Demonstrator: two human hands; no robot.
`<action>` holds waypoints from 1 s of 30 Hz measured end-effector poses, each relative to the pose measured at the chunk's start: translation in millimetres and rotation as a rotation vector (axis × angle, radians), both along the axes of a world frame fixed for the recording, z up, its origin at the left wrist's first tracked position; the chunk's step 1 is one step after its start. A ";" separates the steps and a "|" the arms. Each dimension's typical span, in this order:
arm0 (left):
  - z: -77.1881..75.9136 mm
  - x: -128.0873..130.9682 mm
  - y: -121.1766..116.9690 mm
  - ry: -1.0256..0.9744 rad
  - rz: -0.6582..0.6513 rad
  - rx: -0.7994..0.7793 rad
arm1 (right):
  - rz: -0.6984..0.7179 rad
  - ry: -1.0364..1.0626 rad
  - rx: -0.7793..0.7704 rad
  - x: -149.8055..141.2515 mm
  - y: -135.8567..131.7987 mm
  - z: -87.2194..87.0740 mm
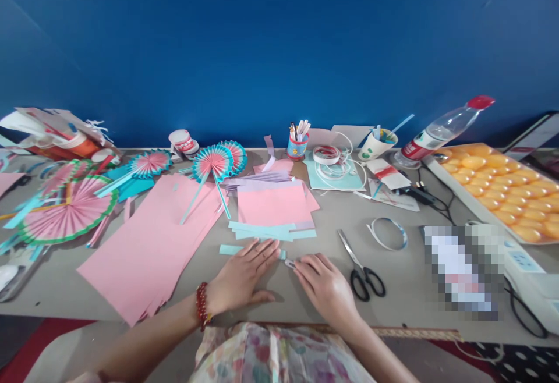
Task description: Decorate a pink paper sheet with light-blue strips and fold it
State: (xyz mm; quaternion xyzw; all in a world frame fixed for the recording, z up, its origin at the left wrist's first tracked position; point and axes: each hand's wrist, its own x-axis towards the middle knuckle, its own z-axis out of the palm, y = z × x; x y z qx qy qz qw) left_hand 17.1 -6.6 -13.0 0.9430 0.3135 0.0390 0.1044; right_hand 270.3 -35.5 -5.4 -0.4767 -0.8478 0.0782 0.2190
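Note:
My left hand (pixel 248 269) lies flat, fingers stretched out, over a narrow light-blue paper strip (pixel 227 249) whose ends show on both sides of it. My right hand (pixel 325 284) is closed, its fingertips on a small silvery object (pixel 289 263) close to the strip's right end; its exact kind is too small to tell. Just beyond the hands lie more light-blue strips (pixel 266 230), in front of a pink sheet with lilac edges (pixel 271 204). To the right of my right hand rest black-handled scissors (pixel 361 266), blades apart and pointing away.
Pink sheets (pixel 152 249) and pleated paper fans (pixel 72 211) spread over the left side. A pen holder (pixel 297 147), a tape roll (pixel 326 155), a paper cup (pixel 376 144) and a tilted bottle (pixel 441 133) line the wall. At right are a tape ring (pixel 404 242) and a power strip (pixel 519 261).

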 end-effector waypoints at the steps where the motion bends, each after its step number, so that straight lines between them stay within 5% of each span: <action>1: -0.3 0.3 0.0 0.000 0.000 -0.003 | -0.005 0.001 -0.009 -1.6 -0.3 -0.4; 12: 10.9 -17.7 5.0 -0.072 -0.006 -0.015 | -0.010 0.026 -0.022 -3.5 -1.0 1.0; 30: 5.0 -26.0 4.4 0.014 -0.060 -0.005 | -0.028 -0.014 -0.014 -18.7 -4.7 8.2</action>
